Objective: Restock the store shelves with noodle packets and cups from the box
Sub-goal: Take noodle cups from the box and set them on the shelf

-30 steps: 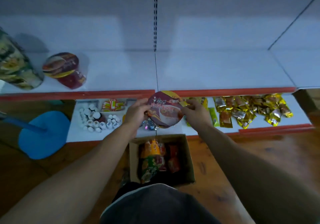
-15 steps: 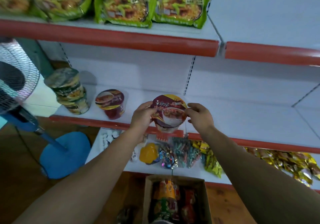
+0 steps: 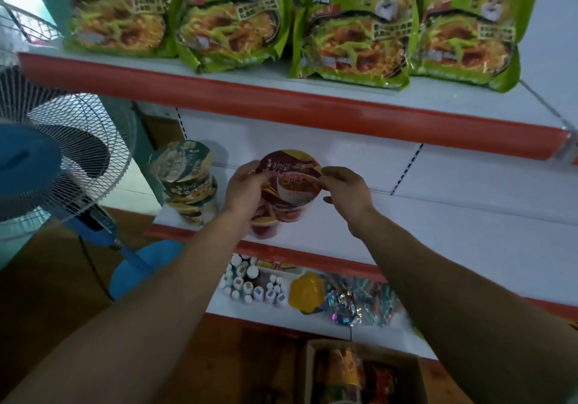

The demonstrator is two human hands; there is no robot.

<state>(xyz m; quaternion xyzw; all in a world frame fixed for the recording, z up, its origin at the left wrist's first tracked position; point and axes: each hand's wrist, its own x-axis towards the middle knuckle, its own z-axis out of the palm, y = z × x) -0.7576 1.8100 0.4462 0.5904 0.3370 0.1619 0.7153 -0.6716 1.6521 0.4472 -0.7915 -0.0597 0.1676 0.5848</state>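
The left grip and the right grip hold one red noodle cup between them. The left grip is curled round the cup's left side. The right grip pinches the rim of the lid on the right side with its thumb and bent fingers. The lid faces up toward the camera.

The cup is over the middle shelf, near its front edge. Right under it, below the left grip, a second red cup stands on that shelf. The left wrist hides part of it, and I cannot tell if the two cups touch. Just to the left of the left grip is a stack of green cups on the same shelf.

High above both grips, green noodle packets stand in a row on the top shelf. Below the grips, the bottom shelf has little white bottles, a yellow tub and shiny sweets. Lower still, under the right arm, the box is open with more packs inside. Far left of the left grip stands a fan
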